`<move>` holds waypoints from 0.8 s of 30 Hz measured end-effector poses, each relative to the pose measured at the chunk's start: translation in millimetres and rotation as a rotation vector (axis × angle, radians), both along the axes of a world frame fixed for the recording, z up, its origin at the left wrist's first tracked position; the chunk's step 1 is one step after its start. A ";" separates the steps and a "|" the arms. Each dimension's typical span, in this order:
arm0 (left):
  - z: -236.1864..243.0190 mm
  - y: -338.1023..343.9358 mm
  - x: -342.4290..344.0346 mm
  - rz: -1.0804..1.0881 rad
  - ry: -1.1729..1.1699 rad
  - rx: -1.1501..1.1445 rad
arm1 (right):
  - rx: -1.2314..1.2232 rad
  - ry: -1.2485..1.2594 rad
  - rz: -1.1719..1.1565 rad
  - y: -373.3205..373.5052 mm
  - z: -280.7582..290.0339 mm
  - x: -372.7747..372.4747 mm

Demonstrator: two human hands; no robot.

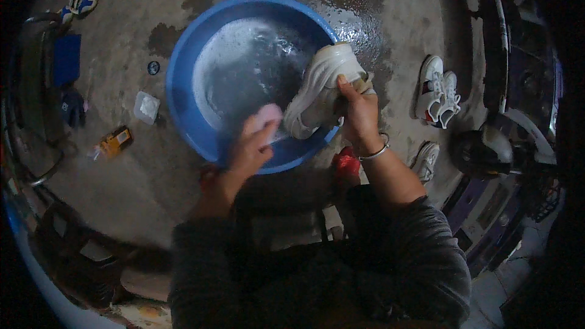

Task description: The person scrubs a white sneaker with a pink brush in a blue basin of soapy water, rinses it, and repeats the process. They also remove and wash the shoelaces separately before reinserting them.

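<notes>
That white shoe (320, 82) looks pliable, probably slippery, best held by its stiffer heel; the right hand's grip (361, 113) clasps its right side, the left hand's grip (248, 147) a blurred pink pad (269, 113).

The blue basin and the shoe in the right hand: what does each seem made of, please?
Blue basin: probably plastic, smooth with a dull sheen, judging by its uniform colour and rounded rim. Shoe: perhaps leather or imitation, satiny by its soft highlights; uncertain.

The right hand (362, 114) holds a white shoe (320, 82) over a blue basin (177, 94), the left hand (248, 151) a pink object (267, 114).
</notes>
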State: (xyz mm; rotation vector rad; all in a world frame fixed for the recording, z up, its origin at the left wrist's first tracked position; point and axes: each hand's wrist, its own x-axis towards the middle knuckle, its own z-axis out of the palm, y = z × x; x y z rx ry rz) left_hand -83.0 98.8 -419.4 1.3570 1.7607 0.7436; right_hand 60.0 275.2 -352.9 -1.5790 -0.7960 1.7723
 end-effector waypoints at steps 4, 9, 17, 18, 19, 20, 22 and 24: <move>-44.3 3.9 -32.6 0.444 0.261 -0.272 | -0.036 -0.071 0.073 6.3 3.6 8.0; -53.2 35.2 -8.6 0.547 -0.384 -0.336 | 0.014 -0.125 0.048 3.2 4.5 0.5; 71.1 119.1 48.0 0.400 -0.083 0.278 | 0.180 -0.058 -0.009 -1.6 -4.4 -7.4; 65.9 118.1 49.2 0.411 -0.085 0.286 | 0.166 -0.042 0.002 -0.7 -2.1 -7.9; 59.6 114.4 47.9 0.422 -0.087 0.294 | 0.151 -0.026 0.015 0.3 -0.3 -7.4; 53.4 111.3 45.7 0.428 -0.090 0.302 | 0.123 -0.032 0.013 3.3 1.9 -5.4; 40.3 80.7 45.5 0.383 -0.115 0.192 | 0.049 -0.031 0.002 4.2 6.6 -1.9; 11.5 43.7 49.8 0.360 -0.072 0.088 | 0.059 -0.052 0.023 2.2 -0.5 2.0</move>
